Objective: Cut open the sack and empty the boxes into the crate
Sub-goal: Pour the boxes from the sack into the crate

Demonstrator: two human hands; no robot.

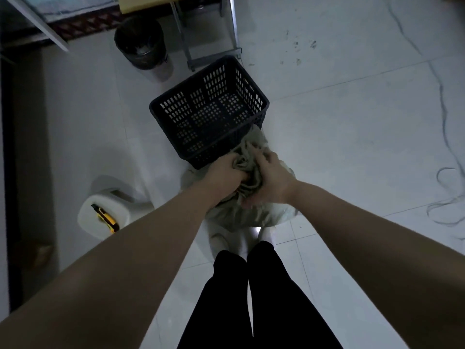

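I see the black slatted crate (208,109) empty on the floor, the grey sack (251,210) touching its near corner. My left hand (227,172) and right hand (270,182) are closed on its bunched neck. Tipped carelessly, boxes could miss; the yellow utility knife (105,217) sits aside.

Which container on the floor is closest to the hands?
The black crate, full of holes, right beside the sack; the round bin stands farther away.
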